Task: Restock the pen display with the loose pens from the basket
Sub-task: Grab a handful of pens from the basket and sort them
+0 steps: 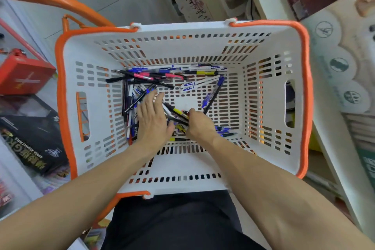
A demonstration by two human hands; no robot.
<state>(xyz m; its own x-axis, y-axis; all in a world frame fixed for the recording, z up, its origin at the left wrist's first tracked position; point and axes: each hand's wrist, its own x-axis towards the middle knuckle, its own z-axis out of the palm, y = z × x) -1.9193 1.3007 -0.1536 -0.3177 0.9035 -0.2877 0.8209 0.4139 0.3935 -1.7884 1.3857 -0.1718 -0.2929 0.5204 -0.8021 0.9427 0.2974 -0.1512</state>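
Slotted white plastic basket [182, 46]; left fingers [156, 97] flat on slim pens [146, 76], right fingers [191, 111] around several.

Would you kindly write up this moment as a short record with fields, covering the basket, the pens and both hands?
container: white basket with orange rim, slotted walls
contents: loose pens scattered on its floor, black, blue, pink, yellow and white
left hand: inside the basket, fingers spread flat over pens
right hand: inside the basket, fingers curled round a few pens
pen display: not in view
beside basket: red box on the left
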